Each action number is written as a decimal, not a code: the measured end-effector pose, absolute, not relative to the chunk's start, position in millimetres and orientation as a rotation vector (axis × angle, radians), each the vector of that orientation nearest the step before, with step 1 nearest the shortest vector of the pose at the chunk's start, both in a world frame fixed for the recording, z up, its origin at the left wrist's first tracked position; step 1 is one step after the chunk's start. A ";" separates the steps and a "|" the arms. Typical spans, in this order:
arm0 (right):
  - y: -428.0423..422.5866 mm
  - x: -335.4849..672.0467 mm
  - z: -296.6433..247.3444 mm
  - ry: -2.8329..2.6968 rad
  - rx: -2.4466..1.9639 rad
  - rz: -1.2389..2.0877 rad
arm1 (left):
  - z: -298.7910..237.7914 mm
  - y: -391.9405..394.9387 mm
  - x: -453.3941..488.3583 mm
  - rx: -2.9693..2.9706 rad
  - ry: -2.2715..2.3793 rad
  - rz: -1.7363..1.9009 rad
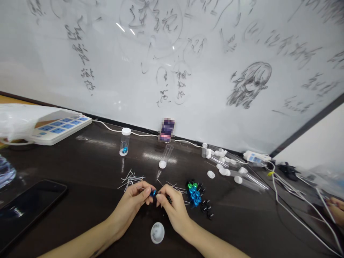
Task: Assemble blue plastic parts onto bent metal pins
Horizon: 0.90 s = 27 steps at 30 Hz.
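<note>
My left hand (134, 200) pinches a small blue metallic part (153, 193) between thumb and fingers above the dark table. Close against it, my right hand (176, 208) has its thumb and fingertips pressed together at the part's right side; what they grip is too small to make out. Bent thin metal rods (130, 180) lie beyond my left hand, and more rods sit behind my right. To the right is a cluster of blue parts (194, 195), with green parts (192, 185) and black screw-like pieces (206, 207) around it. A round whitish cap (157, 233) rests between my forearms.
A capped clear tube (125, 142) holding a blue part stands behind; an open tube (166, 156) lies near centre. Several tubes and white caps (211, 174) lie at right, near cables (290, 211). A phone (29, 211) and power strip (63, 129) are left. Another person's hand (337, 208) shows.
</note>
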State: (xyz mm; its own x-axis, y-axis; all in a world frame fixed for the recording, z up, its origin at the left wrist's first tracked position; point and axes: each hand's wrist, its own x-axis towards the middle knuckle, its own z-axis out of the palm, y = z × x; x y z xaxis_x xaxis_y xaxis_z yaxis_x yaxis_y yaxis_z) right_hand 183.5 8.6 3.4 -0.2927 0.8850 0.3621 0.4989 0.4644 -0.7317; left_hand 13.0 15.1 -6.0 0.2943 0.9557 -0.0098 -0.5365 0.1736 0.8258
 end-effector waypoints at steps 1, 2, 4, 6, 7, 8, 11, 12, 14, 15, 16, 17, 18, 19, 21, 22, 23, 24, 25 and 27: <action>8.5 183.3 3.4 -1.949 -1.147 0.635 | -5.8 15.3 13.1 0.828 0.621 1.162; 8.5 183.1 3.3 -1.949 -1.129 0.617 | -5.5 15.6 13.1 0.830 0.617 1.167; 8.4 182.6 3.2 -1.937 -1.090 0.561 | -5.3 16.0 13.2 0.836 0.610 1.174; 8.3 182.5 3.7 -1.926 -1.080 0.534 | -5.7 16.1 13.0 0.837 0.613 1.174; 8.1 182.5 4.4 -1.924 -1.096 0.541 | -6.0 15.8 12.9 0.833 0.618 1.173; 7.9 182.7 5.2 -1.925 -1.117 0.558 | -6.5 15.5 12.8 0.829 0.622 1.172; 7.1 183.1 7.5 -1.970 -1.160 0.625 | -7.5 14.5 12.7 0.833 0.624 1.156; 7.0 183.1 7.7 -1.983 -1.163 0.632 | -7.6 14.3 12.7 0.836 0.621 1.153; 7.0 182.7 7.0 -1.977 -1.148 0.609 | -7.4 14.6 13.0 0.835 0.615 1.160; 7.1 182.5 6.3 -1.963 -1.130 0.585 | -7.2 14.9 13.1 0.833 0.613 1.167; 7.2 182.3 5.5 -1.949 -1.108 0.563 | -7.0 15.1 13.2 0.831 0.612 1.174; 7.3 182.1 4.9 -1.939 -1.087 0.548 | -6.8 15.3 13.3 0.832 0.612 1.179; 7.4 182.0 4.6 -1.931 -1.076 0.542 | -6.5 15.3 13.3 0.832 0.616 1.180; 7.4 182.1 4.7 -1.924 -1.080 0.545 | -6.1 15.2 13.4 0.831 0.621 1.177; 7.3 182.2 5.9 -1.924 -1.113 0.594 | -5.3 14.6 13.4 0.828 0.627 1.171; 7.3 182.3 6.7 -1.932 -1.126 0.634 | -4.9 14.4 13.3 0.830 0.628 1.165; 7.4 182.3 7.4 -1.944 -1.131 0.675 | -4.5 14.1 13.3 0.834 0.625 1.157; 7.5 182.3 7.8 -1.952 -1.132 0.701 | -4.2 14.0 13.3 0.839 0.621 1.154; 7.8 182.2 7.8 -1.952 -1.129 0.708 | -3.9 14.0 13.3 0.842 0.616 1.155; 8.4 182.1 6.6 -1.928 -1.115 0.669 | -3.7 14.4 13.4 0.835 0.614 1.166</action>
